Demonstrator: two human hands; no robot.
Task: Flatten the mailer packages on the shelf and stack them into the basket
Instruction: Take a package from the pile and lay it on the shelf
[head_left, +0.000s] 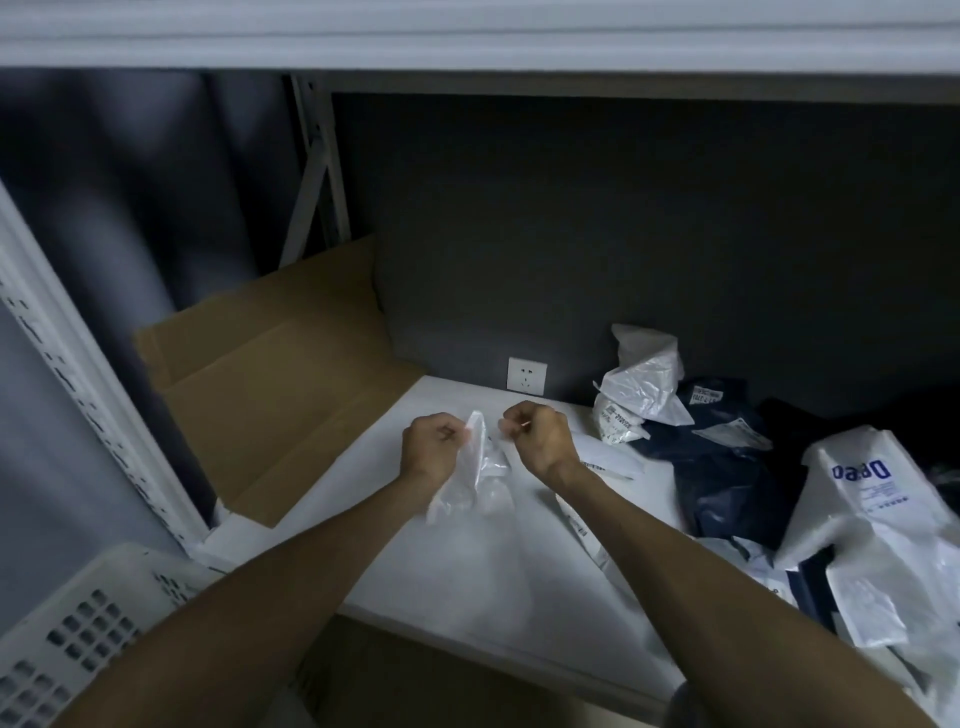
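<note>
left hand (434, 447): fingers curled, pinching the left edge of a crumpled translucent white mailer (478, 467).
right hand (535, 436): close beside the left, curled on the same mailer's right edge; blurred.
mailer: held just above the white shelf (467, 582), hanging between the wrists.
right of the hands: loose heap of white mailers (644, 384), navy mailers (727, 467), printed white bag (872, 519).
left of the hands: flattened cardboard (270, 374).
below the left forearm: white perforated basket (78, 623), contents cannot be told.
</note>
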